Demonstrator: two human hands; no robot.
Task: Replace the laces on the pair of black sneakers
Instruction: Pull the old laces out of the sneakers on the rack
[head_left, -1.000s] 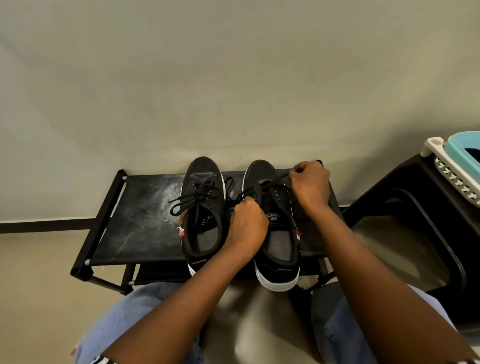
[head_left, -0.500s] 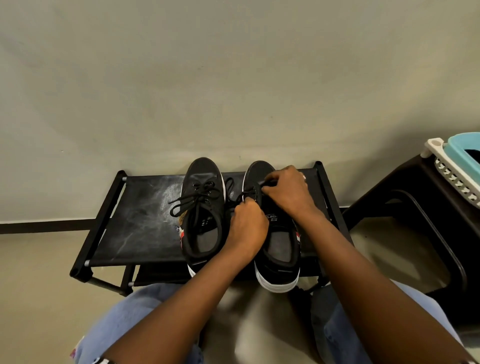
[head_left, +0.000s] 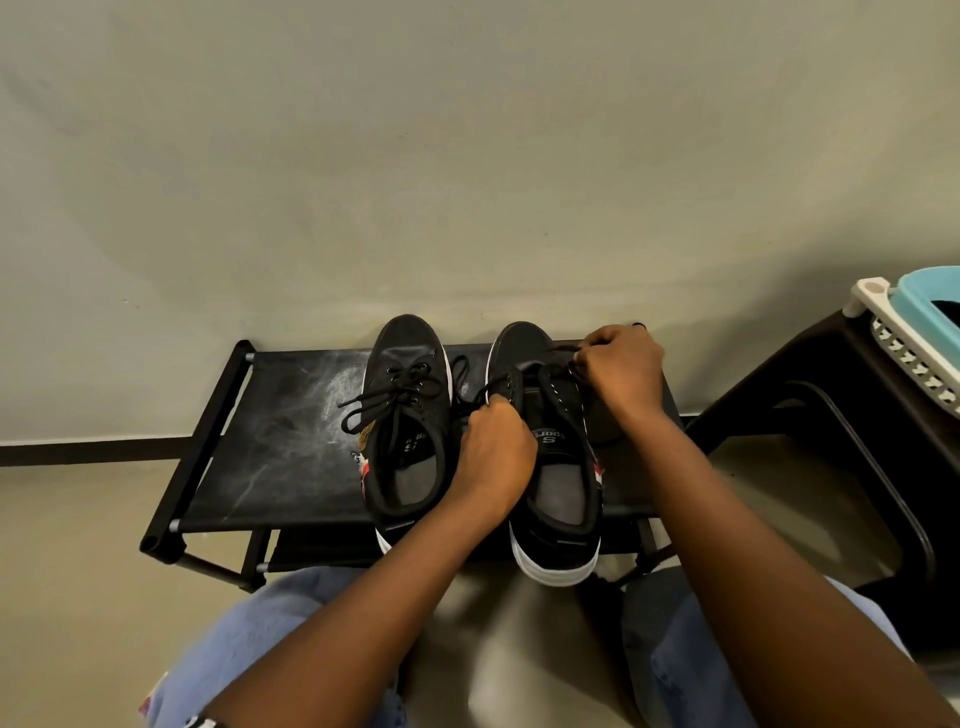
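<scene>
Two black sneakers stand side by side, toes toward the wall, on a low black rack in the middle of the frame. The left sneaker is laced, its ends lying loose over the tongue. The work is on the right sneaker. The left hand is clenched at its left eyelet row, pinching the lace there. The right hand is closed on the other run of lace at the upper right of the shoe, drawing it out sideways.

What could go wrong, as I judge it: a hard pull with the shoe only lightly steadied could slide it toward the rack's front edge, which its heel already overhangs. Uneven pulls could also leave one lace end too short.

At the right edge of the frame a white basket sits on a dark stool, with a teal tub in it. What the tub holds I cannot tell.
</scene>
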